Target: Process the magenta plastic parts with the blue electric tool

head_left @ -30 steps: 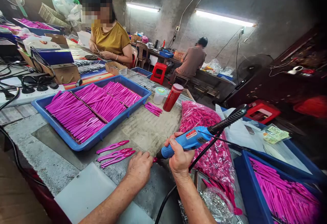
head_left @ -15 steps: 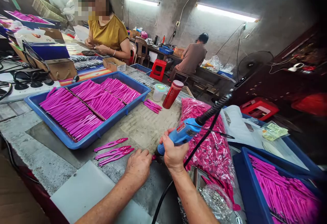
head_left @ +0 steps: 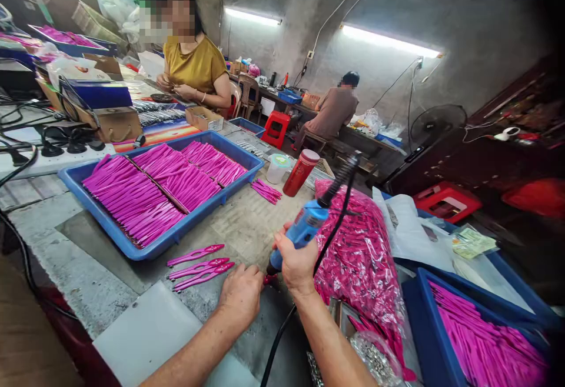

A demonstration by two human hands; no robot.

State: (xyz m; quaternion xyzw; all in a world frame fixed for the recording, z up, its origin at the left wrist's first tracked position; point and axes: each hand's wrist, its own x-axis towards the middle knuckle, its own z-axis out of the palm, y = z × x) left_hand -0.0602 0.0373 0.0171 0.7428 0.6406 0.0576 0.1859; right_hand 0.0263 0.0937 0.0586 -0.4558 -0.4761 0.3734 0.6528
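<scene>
My right hand (head_left: 298, 260) is wrapped around a blue electric screwdriver (head_left: 304, 222); its dark nose points down and its cable runs from the top end. Beneath the nose shows the glossy end of a pink plastic piece (head_left: 270, 280). My left hand (head_left: 242, 293) is closed on that piece at the table top, hiding most of it. Left of this hand lie several slim pink plastic pieces (head_left: 203, 270) side by side. A blue tray (head_left: 141, 252) holds rows of similar pink pieces.
A clear bag of pink parts (head_left: 353, 246) stands right of the screwdriver, near a bowl of small metal parts (head_left: 375, 357). Another blue bin (head_left: 424, 316) sits at far right. Behind are a red flask (head_left: 301, 173) and a lidded cup (head_left: 278, 169). Two people sit beyond.
The screwdriver has swung more upright, its top end moving left, with its nose on or just above the pink piece. The left hand stays almost in place; the whole view has shifted slightly.
</scene>
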